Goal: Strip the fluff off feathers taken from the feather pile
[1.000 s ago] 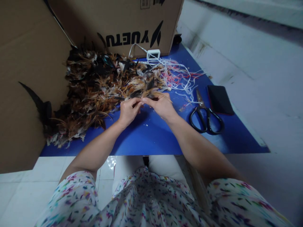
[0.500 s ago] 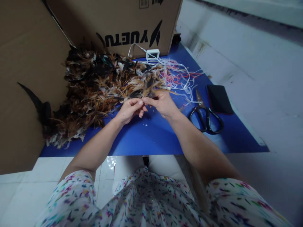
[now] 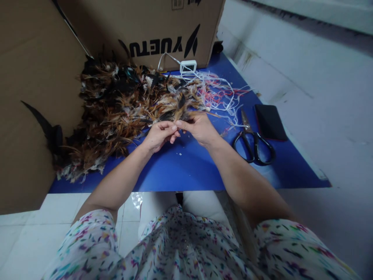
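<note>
My left hand (image 3: 161, 136) and my right hand (image 3: 199, 128) meet at the fingertips above the blue table (image 3: 175, 175). Both are closed in a pinch, thumb tips nearly touching. A small tuft of brown and dark feathers (image 3: 181, 108) rises from between the fingers. Its base is hidden by the thumbs. Just behind and to the left lies a large heap of brown, black and white feathers (image 3: 116, 112), which the tuft overlaps in view.
White and pink strings (image 3: 221, 93) lie tangled beyond my right hand. Black-handled scissors (image 3: 253, 149) and a dark phone-like slab (image 3: 270, 122) are at right. A small white-framed device (image 3: 188, 67) stands before a cardboard box (image 3: 163, 23). Another cardboard panel (image 3: 26, 155) borders the left.
The feather tuft at my fingertips has shifted slightly and stands a little more upright. Both hands have stayed almost in place.
</note>
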A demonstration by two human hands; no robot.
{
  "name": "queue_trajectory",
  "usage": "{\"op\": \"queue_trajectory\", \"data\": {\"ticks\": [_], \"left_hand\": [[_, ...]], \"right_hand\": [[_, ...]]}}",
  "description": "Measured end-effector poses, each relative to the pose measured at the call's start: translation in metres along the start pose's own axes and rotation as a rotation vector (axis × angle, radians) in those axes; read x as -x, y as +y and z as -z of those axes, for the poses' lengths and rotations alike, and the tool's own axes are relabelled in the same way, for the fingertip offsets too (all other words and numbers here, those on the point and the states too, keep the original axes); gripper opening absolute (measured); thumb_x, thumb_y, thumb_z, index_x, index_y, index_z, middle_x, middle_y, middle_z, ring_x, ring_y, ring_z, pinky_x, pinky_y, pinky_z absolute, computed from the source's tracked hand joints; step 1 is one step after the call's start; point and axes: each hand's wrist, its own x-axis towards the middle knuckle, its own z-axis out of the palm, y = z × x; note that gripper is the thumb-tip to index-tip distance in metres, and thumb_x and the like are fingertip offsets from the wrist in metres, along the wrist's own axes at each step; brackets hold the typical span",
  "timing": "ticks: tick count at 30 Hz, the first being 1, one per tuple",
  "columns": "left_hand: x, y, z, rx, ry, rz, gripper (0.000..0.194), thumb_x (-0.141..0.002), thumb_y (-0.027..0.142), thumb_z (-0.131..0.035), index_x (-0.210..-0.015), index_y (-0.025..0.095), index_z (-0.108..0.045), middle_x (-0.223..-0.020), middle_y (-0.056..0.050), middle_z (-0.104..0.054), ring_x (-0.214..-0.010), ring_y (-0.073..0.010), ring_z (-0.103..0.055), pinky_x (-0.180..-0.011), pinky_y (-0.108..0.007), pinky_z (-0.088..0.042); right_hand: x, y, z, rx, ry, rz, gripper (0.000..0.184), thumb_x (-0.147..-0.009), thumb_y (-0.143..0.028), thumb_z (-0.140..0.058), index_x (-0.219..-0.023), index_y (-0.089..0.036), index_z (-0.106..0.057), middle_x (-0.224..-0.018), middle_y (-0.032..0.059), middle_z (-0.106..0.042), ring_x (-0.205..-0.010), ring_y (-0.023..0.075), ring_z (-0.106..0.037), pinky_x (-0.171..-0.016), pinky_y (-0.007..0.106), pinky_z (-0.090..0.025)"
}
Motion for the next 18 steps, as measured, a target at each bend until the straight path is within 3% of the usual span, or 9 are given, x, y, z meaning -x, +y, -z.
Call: {"op": "queue_trajectory", "data": {"ticks": [12, 15, 18], "left_hand": [[-0.002, 0.001, -0.002, 0.047, 0.119, -0.05, 0.042, -0.058, 0.048, -0.092, -0.071, 0.014, -0.071, -0.062, 0.0, -0.07, -0.041, -0.0042, -0.053, -0.041, -0.017, -0.044], [-0.003, 0.003, -0.001, 0.055, 0.198, -0.068, 0.041, -0.059, 0.046, -0.092, -0.073, 0.015, -0.071, -0.062, 0.001, -0.07, -0.042, -0.0045, -0.053, -0.041, -0.017, -0.043], [-0.005, 0.007, 0.003, 0.08, 0.282, -0.114, 0.034, -0.065, 0.041, -0.09, -0.075, 0.015, -0.07, -0.061, 0.002, -0.069, -0.043, -0.004, -0.053, -0.042, -0.016, -0.044]], "right_hand": [[-0.002, 0.003, -0.001, -0.058, 0.062, -0.048, 0.048, -0.057, -0.055, -0.09, -0.077, -0.017, -0.071, -0.07, 0.0001, -0.066, -0.061, 0.0107, -0.056, -0.053, 0.024, -0.044], [-0.003, 0.007, 0.001, -0.013, 0.081, -0.024, 0.046, -0.062, -0.055, -0.088, -0.084, -0.017, -0.073, -0.077, 0.0021, -0.069, -0.063, 0.0117, -0.057, -0.055, 0.025, -0.045], [-0.005, 0.011, 0.004, 0.133, 0.119, 0.026, 0.028, -0.074, -0.041, -0.082, -0.086, -0.017, -0.075, -0.079, 0.0022, -0.071, -0.066, 0.0122, -0.058, -0.061, 0.027, -0.046]]}}
